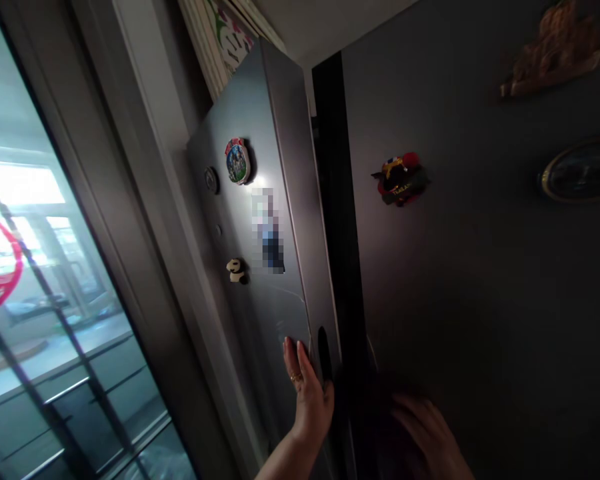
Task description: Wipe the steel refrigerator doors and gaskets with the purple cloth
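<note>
The left refrigerator door (260,307) stands ajar, its edge turned toward me. My left hand (311,400), a ring on one finger, lies with straight fingers on that door's face. Its thumb is at the door edge, just below a dark recessed grip (325,353). Low in front of the dark right door (460,280), my right hand (425,427) has its fingers bent over a dark, purplish thing (397,443), too shadowed to make out. Between the doors runs a black gap (337,200).
Magnets dot the doors: a panda (237,271), a round colourful one (238,161), a dark red-and-yellow one (400,179) and a brown building (555,50). Books or boards (230,40) rest above the left door. A glass-paned frame (130,233) stands at left.
</note>
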`<state>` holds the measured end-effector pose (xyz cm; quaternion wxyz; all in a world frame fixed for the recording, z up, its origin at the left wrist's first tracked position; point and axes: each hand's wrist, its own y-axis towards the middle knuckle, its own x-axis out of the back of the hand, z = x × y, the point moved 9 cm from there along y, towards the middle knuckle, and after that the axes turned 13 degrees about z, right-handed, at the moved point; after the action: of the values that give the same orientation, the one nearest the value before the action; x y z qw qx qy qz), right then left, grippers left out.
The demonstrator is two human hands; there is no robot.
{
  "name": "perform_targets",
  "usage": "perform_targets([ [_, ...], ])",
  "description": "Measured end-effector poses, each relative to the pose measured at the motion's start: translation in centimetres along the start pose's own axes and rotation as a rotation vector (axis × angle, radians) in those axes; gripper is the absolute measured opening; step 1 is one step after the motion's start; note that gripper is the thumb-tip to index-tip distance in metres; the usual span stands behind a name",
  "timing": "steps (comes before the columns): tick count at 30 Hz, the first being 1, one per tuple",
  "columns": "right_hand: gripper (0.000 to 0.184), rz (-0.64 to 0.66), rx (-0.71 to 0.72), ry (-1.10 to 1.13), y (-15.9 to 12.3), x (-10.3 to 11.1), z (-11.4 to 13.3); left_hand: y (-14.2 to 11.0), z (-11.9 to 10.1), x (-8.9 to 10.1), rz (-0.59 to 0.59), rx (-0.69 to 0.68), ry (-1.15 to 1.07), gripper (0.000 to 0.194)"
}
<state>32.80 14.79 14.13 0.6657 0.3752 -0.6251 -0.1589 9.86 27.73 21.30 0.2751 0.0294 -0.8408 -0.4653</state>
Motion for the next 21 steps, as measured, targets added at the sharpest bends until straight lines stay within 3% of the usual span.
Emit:
perform_targets([
  [3, 0.101, -0.142, -0.095, 0.191, 0.9, 2.7, 0.4, -0.7, 0.4, 0.7, -0.002, -0.014, 0.003, 0.139],
  [8, 0.063, -0.571, -0.241, 0.316, 3.6, 9.9, 1.4, -0.9, 0.8, 0.3, -0.085, -0.037, 0.09, 0.135],
  [13, 0.056, -0.721, -0.316, 0.339, 8.9, 14.4, 4.0, -0.7, 1.1, -0.3, -0.142, -0.097, 0.153, 0.124],
  [16, 0.069, -0.687, -0.202, 0.224, 12.6, 12.8, 7.3, -0.9, 1.8, -0.1, -0.148, -0.132, 0.135, 0.123],
  [19, 0.083, -0.505, -0.04, 0.132, 15.6, 6.9, 10.2, -1.5, 2.8, 0.2, -0.167, -0.121, 0.107, 0.118],
  [21, 0.089, -0.471, 0.003, 0.159, 16.3, 3.2, 10.5, -2.0, 3.4, 0.0, -0.172, -0.1, 0.104, 0.114],
])
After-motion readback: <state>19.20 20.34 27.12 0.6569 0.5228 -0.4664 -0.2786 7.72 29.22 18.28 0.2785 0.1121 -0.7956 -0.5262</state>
